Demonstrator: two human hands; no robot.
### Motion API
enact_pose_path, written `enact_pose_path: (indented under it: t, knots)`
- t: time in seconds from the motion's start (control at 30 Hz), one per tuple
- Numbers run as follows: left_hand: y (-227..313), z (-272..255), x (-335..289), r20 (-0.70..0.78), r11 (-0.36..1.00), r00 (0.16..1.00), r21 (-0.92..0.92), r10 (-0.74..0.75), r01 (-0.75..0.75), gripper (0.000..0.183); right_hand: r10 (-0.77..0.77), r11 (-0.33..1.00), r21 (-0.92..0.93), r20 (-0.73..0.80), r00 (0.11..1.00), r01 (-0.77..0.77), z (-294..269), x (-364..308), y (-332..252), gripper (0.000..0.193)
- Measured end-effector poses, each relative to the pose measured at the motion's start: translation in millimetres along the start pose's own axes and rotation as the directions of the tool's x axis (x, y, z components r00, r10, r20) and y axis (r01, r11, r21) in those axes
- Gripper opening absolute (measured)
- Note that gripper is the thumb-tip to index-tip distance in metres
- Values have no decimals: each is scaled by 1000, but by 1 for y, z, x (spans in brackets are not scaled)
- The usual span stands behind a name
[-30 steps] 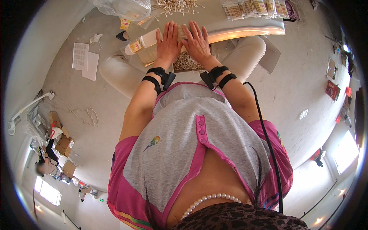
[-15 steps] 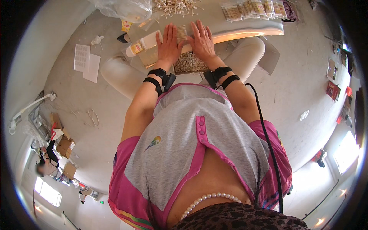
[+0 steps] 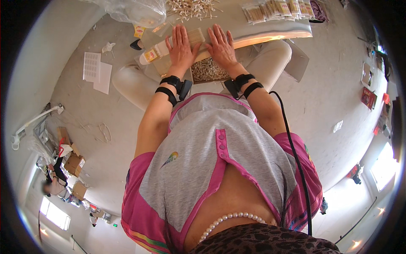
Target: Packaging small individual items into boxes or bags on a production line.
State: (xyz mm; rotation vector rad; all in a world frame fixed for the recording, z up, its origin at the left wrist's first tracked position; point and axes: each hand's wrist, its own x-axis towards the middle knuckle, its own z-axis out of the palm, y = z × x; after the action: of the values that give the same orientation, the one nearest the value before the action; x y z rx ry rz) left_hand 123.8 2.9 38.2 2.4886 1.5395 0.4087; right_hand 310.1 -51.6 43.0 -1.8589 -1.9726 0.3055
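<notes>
A flat row of cotton swabs (image 3: pixel 196 36) lies side by side on the table between my hands. My left hand (image 3: pixel 182 50) is open, fingers stretched forward, its thumb side against the left of the row. My right hand (image 3: pixel 222 50) also lies open, flat near the table edge, with a small gap between it and the swabs. Left of my left hand is a clear packet with a yellow label (image 3: pixel 151 55). Loose cotton swabs (image 3: pixel 192 9) are heaped beyond my fingertips. Below the table edge, between my forearms, a box holds many more swabs (image 3: pixel 208 68).
Filled swab packets (image 3: pixel 279 9) are lined up at the table's far right. A clear plastic bag (image 3: pixel 146 12) bulges at the far left. White printed sheets (image 3: pixel 91 67) lie on the floor to the left. A black cable (image 3: pixel 292 148) runs along my right arm.
My hands have moved slightly apart, the left one shifting left. The row of swabs now shows more fully and slants a little, and my right hand no longer borders it closely.
</notes>
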Motion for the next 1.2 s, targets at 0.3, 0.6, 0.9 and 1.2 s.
enact_pose_path:
  t: [0.3, 0.6, 0.9, 1.2]
  knots:
    - [5, 0, -25, 37, 992, 991, 28, -128, 127, 89, -99, 994, -48, 50, 994, 102, 13, 15, 8, 72]
    - [7, 1, -21, 54, 992, 991, 8, -123, 123, 82, -110, 984, -132, 87, 990, 121, 25, 19, 1, 78]
    - [7, 4, -21, 35, 988, 989, -35, -147, 148, 81, -98, 986, -125, 71, 993, 106, 23, 22, -6, 78]
    - [12, 1, -17, 132, 979, 985, 184, -111, 86, 76, -210, 977, 56, 79, 975, 206, 26, 27, -16, 76]
